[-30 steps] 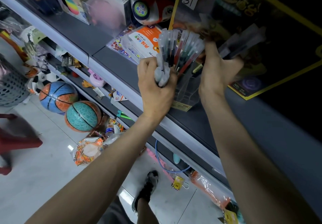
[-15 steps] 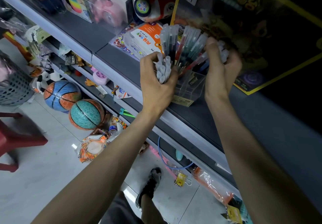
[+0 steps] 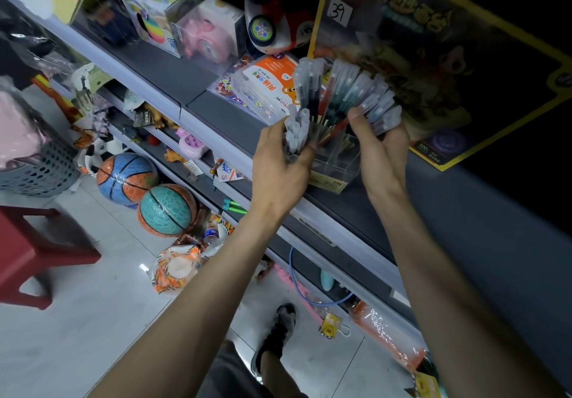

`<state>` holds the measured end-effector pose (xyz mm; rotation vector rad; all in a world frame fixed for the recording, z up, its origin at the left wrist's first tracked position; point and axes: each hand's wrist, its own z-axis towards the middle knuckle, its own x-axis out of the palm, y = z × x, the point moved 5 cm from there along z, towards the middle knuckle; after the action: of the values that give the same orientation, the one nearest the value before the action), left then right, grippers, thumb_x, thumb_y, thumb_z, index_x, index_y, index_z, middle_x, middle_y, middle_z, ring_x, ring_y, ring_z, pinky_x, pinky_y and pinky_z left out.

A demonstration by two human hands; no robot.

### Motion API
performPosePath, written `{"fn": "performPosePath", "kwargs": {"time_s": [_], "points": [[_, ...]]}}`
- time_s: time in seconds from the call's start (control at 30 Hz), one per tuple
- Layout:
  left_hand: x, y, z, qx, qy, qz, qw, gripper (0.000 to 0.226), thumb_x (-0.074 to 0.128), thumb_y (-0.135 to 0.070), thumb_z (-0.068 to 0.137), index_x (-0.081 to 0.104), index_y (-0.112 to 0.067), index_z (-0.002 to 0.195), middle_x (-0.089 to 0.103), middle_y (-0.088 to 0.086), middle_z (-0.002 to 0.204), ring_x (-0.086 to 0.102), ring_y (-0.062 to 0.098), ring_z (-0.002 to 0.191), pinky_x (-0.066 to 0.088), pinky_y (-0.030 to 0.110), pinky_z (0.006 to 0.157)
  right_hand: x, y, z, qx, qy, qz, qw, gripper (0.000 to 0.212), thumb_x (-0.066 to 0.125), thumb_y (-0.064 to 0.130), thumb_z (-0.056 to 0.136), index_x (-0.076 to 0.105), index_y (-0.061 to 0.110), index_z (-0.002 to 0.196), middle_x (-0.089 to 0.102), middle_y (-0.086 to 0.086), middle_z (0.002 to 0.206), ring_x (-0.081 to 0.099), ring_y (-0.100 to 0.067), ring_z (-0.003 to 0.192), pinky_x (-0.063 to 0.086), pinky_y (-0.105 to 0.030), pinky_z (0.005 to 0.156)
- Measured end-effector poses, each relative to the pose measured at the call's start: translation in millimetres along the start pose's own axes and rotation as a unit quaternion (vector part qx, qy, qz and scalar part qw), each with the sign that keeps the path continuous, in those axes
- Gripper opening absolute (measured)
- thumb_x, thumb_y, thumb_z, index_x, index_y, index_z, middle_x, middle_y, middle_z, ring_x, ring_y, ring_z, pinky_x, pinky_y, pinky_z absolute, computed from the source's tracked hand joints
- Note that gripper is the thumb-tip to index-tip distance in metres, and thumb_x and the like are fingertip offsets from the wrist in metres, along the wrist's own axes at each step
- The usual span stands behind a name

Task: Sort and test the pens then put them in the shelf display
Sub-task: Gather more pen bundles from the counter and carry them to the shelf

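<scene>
On the grey shelf (image 3: 216, 110), a handwritten tag reading "39" (image 3: 337, 12) marks a yellow-bordered box (image 3: 464, 57). Below it, a clear pen holder (image 3: 335, 162) contains a fan of upright pens (image 3: 334, 88). Left hand (image 3: 280, 168): fingers curled round a clear-capped pen bundle (image 3: 295, 133), touching the holder's left side. Right hand (image 3: 382, 153): thumb and curled fingers clasp a second pen bundle (image 3: 382, 110) above the holder's right side.

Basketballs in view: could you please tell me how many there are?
2. The blue-and-orange basketball lies on the floor beside the grey basket; the teal-and-orange basketball sits right beside it. Others may be hidden.
</scene>
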<state>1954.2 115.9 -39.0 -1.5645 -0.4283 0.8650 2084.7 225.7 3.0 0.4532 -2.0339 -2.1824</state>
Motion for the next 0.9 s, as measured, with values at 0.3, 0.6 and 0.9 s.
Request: {"fn": "performPosePath", "kwargs": {"time_s": [0.3,0.6,0.9], "points": [[-6.7,-4.6,6.4,-0.019,0.086,-0.003,0.996,0.014,0.072,-0.026,0.087,0.067,-0.025,0.1,0.068,0.0,0.105,0.066,0.022,0.098,0.055,0.045,0.089,-9.4,-12.6,-27.0,0.022,-0.031,-0.03,0.999,0.049,0.079,0.03,0.086,0.06,0.017,0.129,0.072,0.002,0.122,0.069,-0.013,0.115,0.055,-0.043,0.103],[-16.7,-9.2,-0.5,-0.042,0.099,0.031,0.994,0.01,0.073,-0.03,0.091,0.069,-0.023,0.096,0.074,0.004,0.093,0.069,0.026,0.091,0.055,0.047,0.081,-21.4,-11.0,-38.5,0.046,0.0,-0.1,0.994,0.043,0.077,0.037,0.085,0.061,0.021,0.122,0.07,0.002,0.116,0.067,-0.01,0.11,0.055,-0.041,0.1],[-46.4,-14.7,-27.3,-0.044,0.149,0.144,0.977,0.028,0.064,-0.043,0.098,0.068,-0.024,0.118,0.072,-0.001,0.11,0.067,0.022,0.105,0.054,0.04,0.092,-36.2,8.7,-64.7,0.073,0.083,-0.319,0.941,0.072,0.065,0.042,0.098,0.037,0.01,0.156,0.04,-0.008,0.161,0.036,-0.027,0.149,0.032,-0.039,0.121]]}}
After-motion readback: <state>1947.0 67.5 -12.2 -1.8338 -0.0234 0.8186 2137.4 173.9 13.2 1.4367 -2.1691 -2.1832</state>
